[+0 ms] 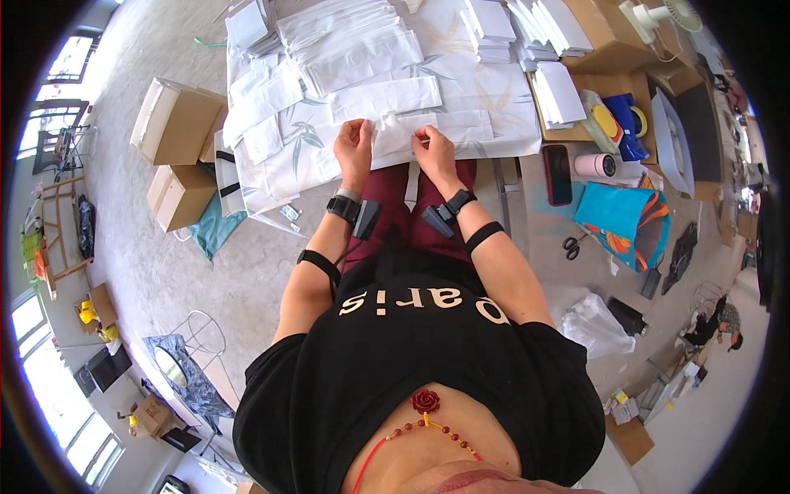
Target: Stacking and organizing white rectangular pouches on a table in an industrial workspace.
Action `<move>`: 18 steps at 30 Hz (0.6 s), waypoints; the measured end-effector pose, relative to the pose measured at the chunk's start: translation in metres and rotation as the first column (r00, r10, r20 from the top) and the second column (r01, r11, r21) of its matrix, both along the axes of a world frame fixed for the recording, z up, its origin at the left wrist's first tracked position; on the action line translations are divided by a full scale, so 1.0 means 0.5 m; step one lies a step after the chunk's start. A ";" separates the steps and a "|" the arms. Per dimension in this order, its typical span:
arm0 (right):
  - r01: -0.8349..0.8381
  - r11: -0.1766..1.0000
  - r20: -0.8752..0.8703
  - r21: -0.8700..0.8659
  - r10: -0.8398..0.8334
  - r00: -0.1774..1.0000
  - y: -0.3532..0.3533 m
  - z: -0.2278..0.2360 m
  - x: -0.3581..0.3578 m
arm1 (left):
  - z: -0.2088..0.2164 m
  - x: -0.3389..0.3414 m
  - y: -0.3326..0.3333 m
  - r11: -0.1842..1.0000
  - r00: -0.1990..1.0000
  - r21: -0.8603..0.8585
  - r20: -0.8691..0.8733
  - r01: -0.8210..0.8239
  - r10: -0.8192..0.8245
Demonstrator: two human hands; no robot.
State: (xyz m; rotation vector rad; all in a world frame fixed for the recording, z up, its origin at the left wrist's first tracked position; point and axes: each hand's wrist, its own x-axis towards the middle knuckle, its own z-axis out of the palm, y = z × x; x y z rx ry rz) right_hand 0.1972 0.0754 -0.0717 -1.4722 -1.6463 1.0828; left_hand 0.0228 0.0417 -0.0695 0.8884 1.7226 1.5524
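Table, covered w/ leaf-print cloth, taken as ref. Cardboard boxes on floor just off its left edge. Stacks of folded white paper bags across far part of table; more stacks at right end. White paper piece lies at near edge, centre. Left hand pinches its left end, right hand pinches its right end; hands apart, both closed on the paper. Dark phone off table's near right corner, scissors on floor beyond.
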 end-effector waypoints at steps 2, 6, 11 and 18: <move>-0.004 1.000 -0.006 -0.003 0.004 1.000 0.002 -0.006 -0.004 | -0.003 0.011 -0.009 0.999 0.998 -0.011 0.047 0.037 -0.036; -0.029 0.999 -0.050 -0.042 0.027 0.998 0.004 -0.017 -0.002 | -0.003 0.035 -0.025 0.965 0.964 0.022 0.030 0.262 -0.263; -0.088 0.995 -0.066 -0.044 0.085 0.994 -0.001 0.000 -0.011 | 0.004 0.051 -0.024 0.931 0.821 0.009 -0.474 0.365 -0.318; -0.162 0.983 -0.116 -0.082 0.152 0.982 -0.003 0.008 -0.020 | 0.010 0.050 -0.011 0.958 0.830 -0.040 -0.490 0.282 -0.265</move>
